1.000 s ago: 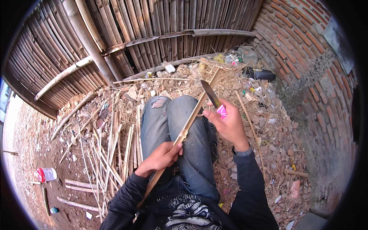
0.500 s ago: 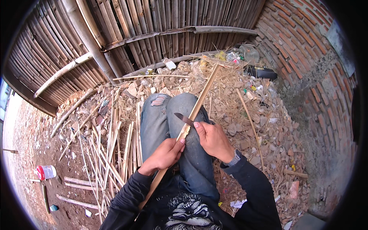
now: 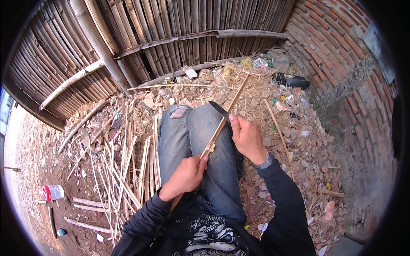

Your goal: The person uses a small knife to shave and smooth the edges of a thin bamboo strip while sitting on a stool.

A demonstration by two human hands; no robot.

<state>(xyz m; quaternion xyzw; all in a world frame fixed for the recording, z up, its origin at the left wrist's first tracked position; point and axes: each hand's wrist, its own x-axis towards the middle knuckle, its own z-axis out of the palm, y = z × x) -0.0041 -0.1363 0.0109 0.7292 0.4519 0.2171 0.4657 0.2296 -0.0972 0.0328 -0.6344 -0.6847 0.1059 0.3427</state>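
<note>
A long pale bamboo strip slants across my thighs, its far end pointing away to the right and its near end passing under my left forearm. My left hand is closed round it above my lap, the thumb on top. Just beyond that thumb, a curled shaving clings to the strip. My right hand grips a knife, whose dark blade lies across the strip nearer its far end. The knife's handle is hidden inside my fingers.
Many split bamboo strips lie on the ground to my left. Rubble and dry straw surround my knees. A bamboo wall stands ahead, a brick wall to the right. A red-lidded clear tub rests at the far left.
My right hand and the knife have moved away from my left hand, up along the bamboo strip. The strip has turned, showing a narrower side. My left hand keeps its hold.
</note>
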